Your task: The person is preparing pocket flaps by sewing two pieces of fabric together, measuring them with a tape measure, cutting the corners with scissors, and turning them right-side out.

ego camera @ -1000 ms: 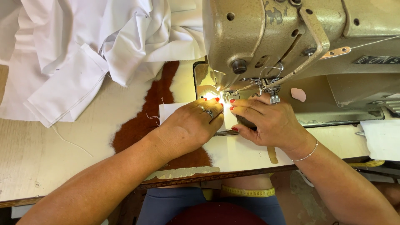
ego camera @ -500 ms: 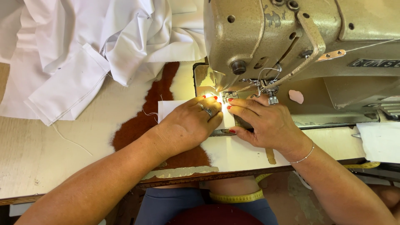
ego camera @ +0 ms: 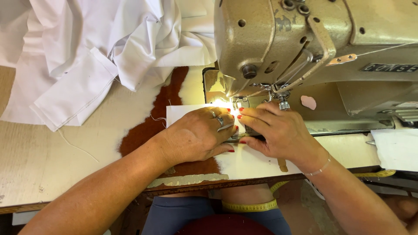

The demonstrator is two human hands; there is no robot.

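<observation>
Now both hands lie a little closer together than a moment ago, the left hand (ego camera: 198, 135) and right hand (ego camera: 274, 130) pressing flat, fingers narrow, on the small white fabric piece (ego camera: 180, 114) under the needle of the beige sewing machine (ego camera: 305, 48), so the guiding goes on. Farther on the machine arm sits a dark, long nameplate (ego camera: 389, 68), and the white cloth heap (ego camera: 100, 48) lies at the back of the counter (ego camera: 39, 161).

The needle stays hidden behind the left hand (ego camera: 198, 135) and right hand (ego camera: 274, 130) — the sewing machine (ego camera: 305, 48) runs past the frame's edge.
</observation>
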